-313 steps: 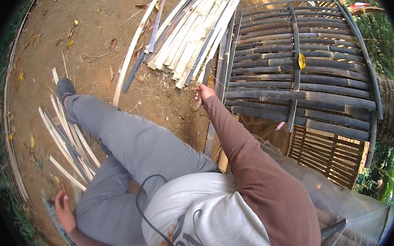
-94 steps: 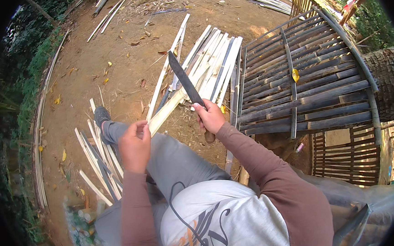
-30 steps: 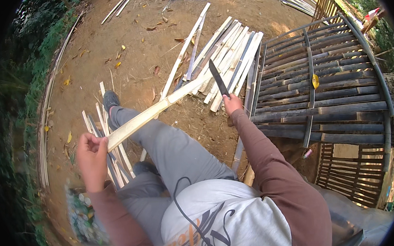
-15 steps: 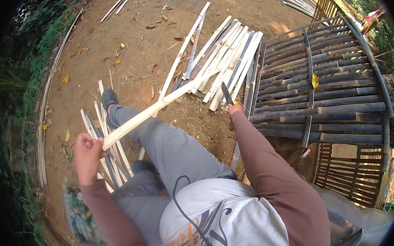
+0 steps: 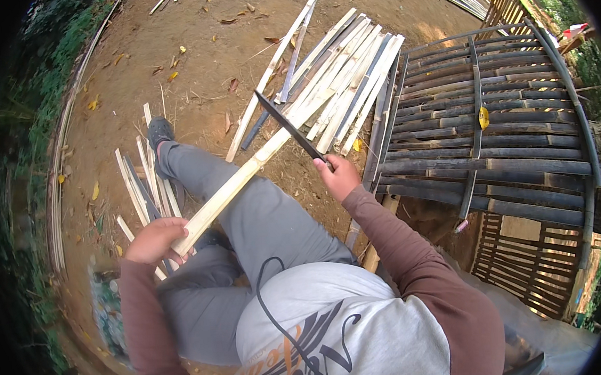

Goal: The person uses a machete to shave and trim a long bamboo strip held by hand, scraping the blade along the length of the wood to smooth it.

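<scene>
My left hand is closed around the near end of a long pale bamboo strip. The strip slants away to the upper right across my raised leg, and its far end overlaps a pile of split bamboo strips. In my right hand is a long dark-bladed knife, its handle mostly hidden by my fingers. The blade points up and left and crosses over the held strip near its middle; whether it touches the wood I cannot tell.
A slatted dark bamboo bench stands close on my right, with a yellow leaf on it. More strips lie on the ground by my left foot. Dry leaves dot the brown soil. Greenery borders the far left.
My right hand has raised the knife and swung it left so the blade crosses the strip. My left hand has shifted slightly right and nearer me with the strip.
</scene>
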### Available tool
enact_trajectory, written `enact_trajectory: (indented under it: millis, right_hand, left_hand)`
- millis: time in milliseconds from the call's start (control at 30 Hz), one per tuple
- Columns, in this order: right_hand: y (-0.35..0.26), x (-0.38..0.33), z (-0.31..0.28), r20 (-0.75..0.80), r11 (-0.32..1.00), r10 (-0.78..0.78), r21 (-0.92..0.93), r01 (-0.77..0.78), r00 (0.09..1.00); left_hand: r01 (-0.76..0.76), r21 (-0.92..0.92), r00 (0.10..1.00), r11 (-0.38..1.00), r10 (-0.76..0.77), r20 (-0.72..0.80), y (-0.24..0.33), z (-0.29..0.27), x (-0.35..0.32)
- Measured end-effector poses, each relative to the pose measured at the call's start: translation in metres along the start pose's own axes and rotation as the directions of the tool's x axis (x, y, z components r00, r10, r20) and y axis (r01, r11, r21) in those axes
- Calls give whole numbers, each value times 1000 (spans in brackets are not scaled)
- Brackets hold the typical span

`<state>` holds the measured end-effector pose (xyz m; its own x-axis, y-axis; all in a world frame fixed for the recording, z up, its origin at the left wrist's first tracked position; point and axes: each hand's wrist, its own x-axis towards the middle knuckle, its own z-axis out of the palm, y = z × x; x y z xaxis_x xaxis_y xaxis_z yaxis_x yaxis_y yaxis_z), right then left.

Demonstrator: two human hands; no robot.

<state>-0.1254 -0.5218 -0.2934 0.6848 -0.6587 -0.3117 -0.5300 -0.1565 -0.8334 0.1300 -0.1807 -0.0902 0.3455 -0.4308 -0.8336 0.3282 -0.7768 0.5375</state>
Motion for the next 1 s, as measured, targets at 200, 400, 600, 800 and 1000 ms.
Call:
enact_trajectory:
  millis: [200,400,600,800,1000]
  right_hand:
    - [-18,-25,13,185,954,23,-297,34,983]
    - [3,-37,20,178,893,-187,-379,242,966]
    - [49,26,-2,0,855,111,-509,-95,994]
    - [-13,-23,-1,285,852,-87,-476,220,955]
    - [37,4,3,214,894,-70,-420,156,974]
  left_hand:
    - [12,105,996,994,-21,84,-9,48,1]
    - [15,28,993,1000,-18,115,-13,62,-8]
    - [37,50,999,998,-39,32,-30,56,-27]
    - [11,79,999,997,-14,42,-32,57,-34]
    - [23,64,999,998,-25,32,-30,57,-34]
